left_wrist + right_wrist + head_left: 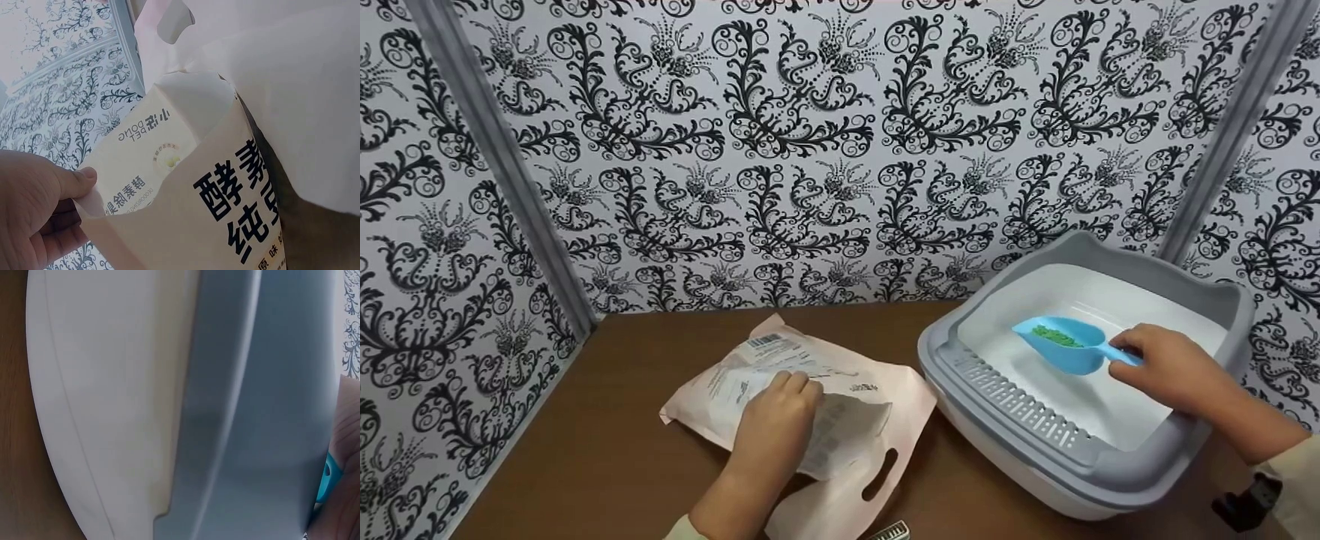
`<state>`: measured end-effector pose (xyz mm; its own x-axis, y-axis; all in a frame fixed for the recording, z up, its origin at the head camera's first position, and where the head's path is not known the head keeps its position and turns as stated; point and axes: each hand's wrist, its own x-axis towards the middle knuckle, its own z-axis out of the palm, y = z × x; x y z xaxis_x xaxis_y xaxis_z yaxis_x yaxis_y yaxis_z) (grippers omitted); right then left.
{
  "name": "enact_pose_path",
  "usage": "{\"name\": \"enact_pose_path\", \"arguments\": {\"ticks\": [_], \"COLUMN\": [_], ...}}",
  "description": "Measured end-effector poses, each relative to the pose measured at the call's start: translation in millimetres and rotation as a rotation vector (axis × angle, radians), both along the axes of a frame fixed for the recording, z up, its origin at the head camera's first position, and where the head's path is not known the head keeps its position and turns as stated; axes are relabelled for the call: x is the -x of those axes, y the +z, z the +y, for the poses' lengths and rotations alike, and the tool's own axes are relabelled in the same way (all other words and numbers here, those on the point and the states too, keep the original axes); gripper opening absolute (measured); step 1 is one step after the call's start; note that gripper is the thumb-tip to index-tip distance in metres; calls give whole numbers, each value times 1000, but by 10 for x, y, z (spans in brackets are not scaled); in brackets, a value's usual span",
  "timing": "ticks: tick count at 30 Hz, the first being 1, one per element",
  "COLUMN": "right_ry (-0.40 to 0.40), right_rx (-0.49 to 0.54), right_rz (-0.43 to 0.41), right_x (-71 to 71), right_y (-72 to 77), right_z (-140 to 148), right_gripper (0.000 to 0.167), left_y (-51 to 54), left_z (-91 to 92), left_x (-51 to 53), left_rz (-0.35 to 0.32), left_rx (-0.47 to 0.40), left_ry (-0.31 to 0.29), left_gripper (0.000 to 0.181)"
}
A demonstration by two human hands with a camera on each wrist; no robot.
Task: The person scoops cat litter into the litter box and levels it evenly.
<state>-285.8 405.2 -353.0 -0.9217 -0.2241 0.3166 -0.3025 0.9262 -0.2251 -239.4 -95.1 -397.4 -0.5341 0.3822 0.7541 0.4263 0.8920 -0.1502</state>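
My left hand [780, 420] pinches the edge of an open, pale pink bag of cat litter [904, 386] lying on the table. In the left wrist view, the thumb and fingers of the left hand [39, 197] grip the bag's rim [90, 211], and its mouth gapes. My right hand [1174, 367] holds a light blue scoop [1080, 364] by its handle, with green pellets [1057, 336] in the bowl. The scoop is over a grey and white litter box [1012, 442]. The right wrist view mostly shows the box's outer side [270, 382], with part of the scoop handle [329, 478] visible.
A brown table [585, 420] carries the bag and box. Patterned panels [810, 150] stand behind and at both sides. The box has a slotted ledge [1020, 401] and a raised back wall. A small striped object [892, 531] peeks in at the bottom edge.
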Motion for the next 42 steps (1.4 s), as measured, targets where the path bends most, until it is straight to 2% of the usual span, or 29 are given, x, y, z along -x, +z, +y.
{"name": "enact_pose_path", "arguments": {"ticks": [24, 35, 42], "right_ry": [58, 87, 80], "right_rx": [-182, -221, -233], "right_rz": [-71, -86, -131], "right_x": [171, 397, 545], "right_y": [92, 183, 232], "right_z": [169, 178, 139], "right_gripper": [28, 11, 9], "left_y": [-34, -25, -32], "left_z": [1, 11, 13], "left_x": [27, 0, 9], "left_rz": [24, 17, 17], "left_rx": [1, 2, 5], "left_ry": [-11, -21, -10], "left_gripper": [16, 19, 18]}}
